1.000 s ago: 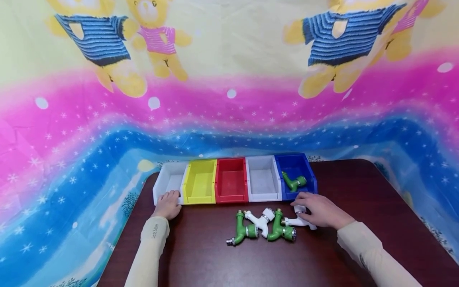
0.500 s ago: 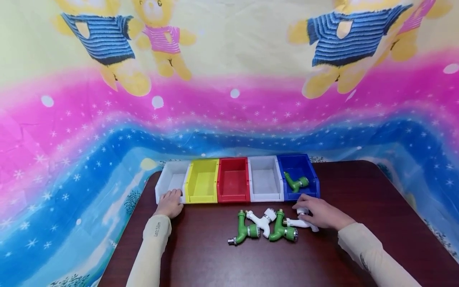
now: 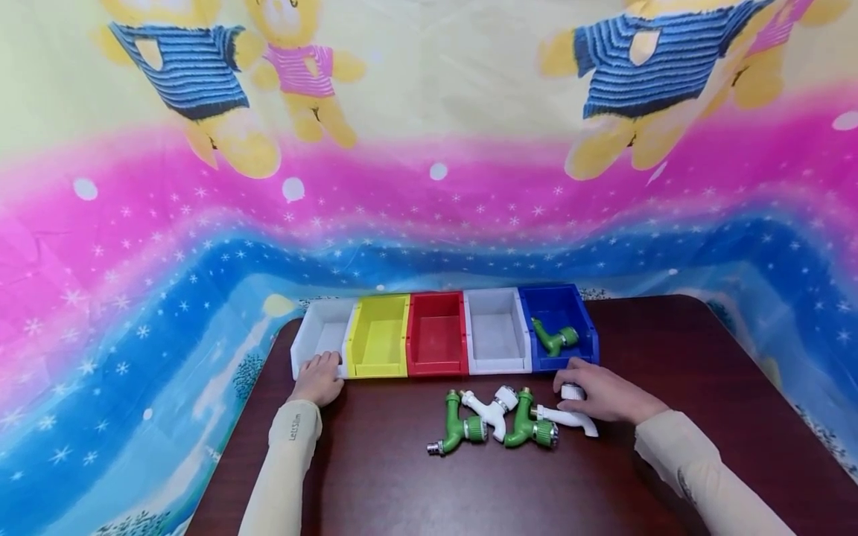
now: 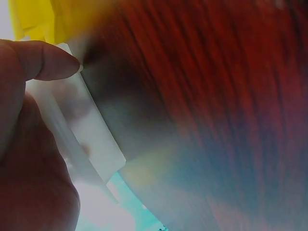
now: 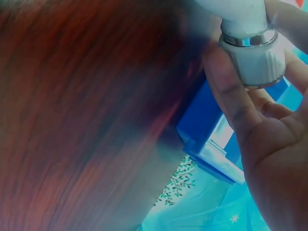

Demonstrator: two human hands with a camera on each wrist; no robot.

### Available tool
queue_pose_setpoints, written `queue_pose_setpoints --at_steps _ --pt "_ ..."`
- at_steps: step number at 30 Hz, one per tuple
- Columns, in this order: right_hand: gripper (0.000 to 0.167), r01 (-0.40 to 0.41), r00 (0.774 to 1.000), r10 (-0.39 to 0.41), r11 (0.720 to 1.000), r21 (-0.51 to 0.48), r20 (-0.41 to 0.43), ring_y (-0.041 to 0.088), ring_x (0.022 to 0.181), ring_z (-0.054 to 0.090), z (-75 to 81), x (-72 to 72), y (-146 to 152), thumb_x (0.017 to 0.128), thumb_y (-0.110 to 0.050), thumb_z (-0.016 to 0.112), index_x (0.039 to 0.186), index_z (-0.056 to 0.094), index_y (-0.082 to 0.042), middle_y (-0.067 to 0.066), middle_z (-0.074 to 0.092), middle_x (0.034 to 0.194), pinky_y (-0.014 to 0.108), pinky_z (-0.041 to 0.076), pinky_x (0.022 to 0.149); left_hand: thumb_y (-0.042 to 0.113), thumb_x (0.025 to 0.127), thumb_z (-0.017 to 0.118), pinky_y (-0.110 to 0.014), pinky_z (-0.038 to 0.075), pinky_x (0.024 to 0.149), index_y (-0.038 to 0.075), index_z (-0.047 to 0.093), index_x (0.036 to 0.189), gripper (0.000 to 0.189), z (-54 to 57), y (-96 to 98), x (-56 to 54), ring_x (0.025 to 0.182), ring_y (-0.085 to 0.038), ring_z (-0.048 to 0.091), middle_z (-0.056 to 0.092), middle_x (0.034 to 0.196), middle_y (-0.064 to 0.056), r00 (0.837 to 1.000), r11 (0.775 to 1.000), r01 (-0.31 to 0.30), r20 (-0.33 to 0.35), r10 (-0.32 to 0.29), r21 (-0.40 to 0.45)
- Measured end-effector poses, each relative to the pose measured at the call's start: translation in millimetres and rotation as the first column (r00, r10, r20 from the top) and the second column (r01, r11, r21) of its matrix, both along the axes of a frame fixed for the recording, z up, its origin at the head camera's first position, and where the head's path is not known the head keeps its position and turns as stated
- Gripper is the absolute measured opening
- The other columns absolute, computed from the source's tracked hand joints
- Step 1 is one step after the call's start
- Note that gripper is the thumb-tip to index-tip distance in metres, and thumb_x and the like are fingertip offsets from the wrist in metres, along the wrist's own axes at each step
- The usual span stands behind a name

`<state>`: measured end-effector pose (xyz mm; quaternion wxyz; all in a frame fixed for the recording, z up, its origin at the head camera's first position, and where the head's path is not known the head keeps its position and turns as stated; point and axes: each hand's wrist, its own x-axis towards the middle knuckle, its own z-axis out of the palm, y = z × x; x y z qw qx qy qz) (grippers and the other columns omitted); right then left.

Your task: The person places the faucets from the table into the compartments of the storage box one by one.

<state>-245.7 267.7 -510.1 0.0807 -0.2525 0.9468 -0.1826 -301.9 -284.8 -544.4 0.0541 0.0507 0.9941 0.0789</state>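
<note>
In the head view my right hand (image 3: 606,391) pinches the white knob of a white faucet (image 3: 566,418) in front of the blue bin. The right wrist view shows the knob (image 5: 257,60) between thumb and fingers. My left hand (image 3: 319,378) holds the front edge of the leftmost white bin (image 3: 298,350), its thumb (image 4: 55,62) on the bin's front wall. Left of the held faucet lie a green faucet (image 3: 523,424), a white faucet (image 3: 492,411) and another green faucet (image 3: 454,428).
Along the back of the table (image 3: 402,491) runs a row of joined bins: yellow (image 3: 378,368), red (image 3: 437,368), white (image 3: 499,366) and blue (image 3: 593,346) beside the leftmost one. One green faucet (image 3: 553,340) lies inside the blue bin. A printed cloth (image 3: 429,201) hangs behind.
My right hand has lifted slightly and tilted the white faucet, with its knob now more visible. The left hand stays on the white bin.
</note>
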Motion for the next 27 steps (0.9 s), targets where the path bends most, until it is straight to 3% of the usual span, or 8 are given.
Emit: queue_pose_setpoints --at_steps 7,14,27 --pt "0.019 0.011 0.999 -0.012 1.000 0.005 0.044 0.009 0.079 0.051 2.1 4.0 -4.2 0.093 -0.026 0.076 0.090 0.058 -0.029 -0.008 0.051 0.094 0.027 0.045 0.068 0.013 0.095 0.057 -0.064 0.032 0.112 -0.001 0.052 0.128 0.036 2.2 1.5 0.4 0.117 -0.039 0.050 0.057 0.123 -0.019 1.000 1.000 0.018 -0.026 -0.018 0.013" --pt "0.015 0.008 0.995 -0.011 1.000 0.026 0.099 0.010 0.082 0.049 -3.3 9.4 -7.4 0.099 -0.022 0.068 0.088 0.063 -0.031 -0.008 0.051 0.091 0.030 0.043 0.072 0.013 0.095 0.058 -0.063 0.033 0.112 0.001 0.053 0.125 0.033 0.4 0.3 1.1 0.116 -0.037 0.050 0.058 0.120 -0.017 1.000 1.000 0.013 -0.016 -0.012 0.013" --pt "0.017 0.000 0.999 0.003 0.998 -0.060 0.047 0.006 0.079 0.049 0.2 4.0 -3.3 0.100 -0.019 0.066 0.086 0.065 -0.029 -0.010 0.052 0.087 0.024 0.044 0.069 0.014 0.095 0.059 -0.062 0.034 0.110 0.002 0.054 0.126 0.033 0.0 -0.4 1.0 0.116 -0.037 0.050 0.058 0.122 -0.016 1.000 1.000 0.015 -0.006 -0.015 0.000"
